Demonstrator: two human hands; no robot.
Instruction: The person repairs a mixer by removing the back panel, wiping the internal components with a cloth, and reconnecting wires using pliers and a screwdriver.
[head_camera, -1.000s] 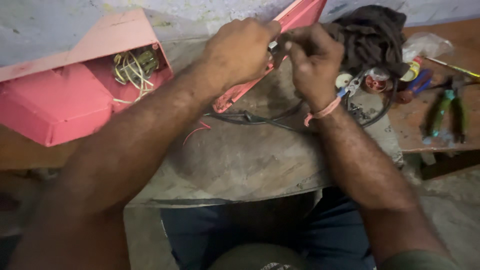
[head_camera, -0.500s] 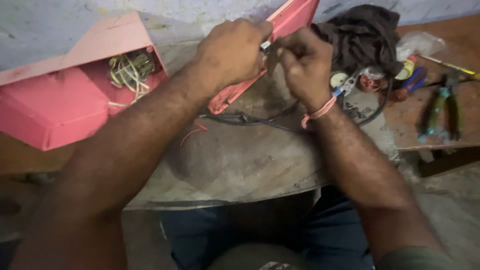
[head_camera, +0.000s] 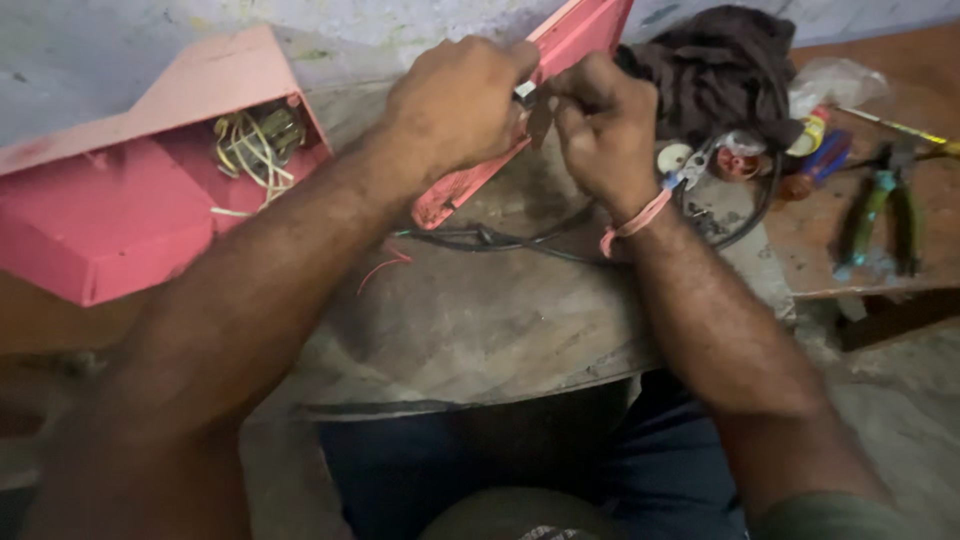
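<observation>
Pink strip (head_camera: 470, 190) runs slantwise, low-left to high-right, between both hands. Left hand (head_camera: 455, 100) wraps it; right hand (head_camera: 600, 135) fingers pinch small part at its edge.

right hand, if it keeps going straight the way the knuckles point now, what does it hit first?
The right hand points up and leftward, at the pink panel that the left hand also grips. It would likely meet that panel first, at the small metal part between the hands, though depth there is unclear.
</observation>
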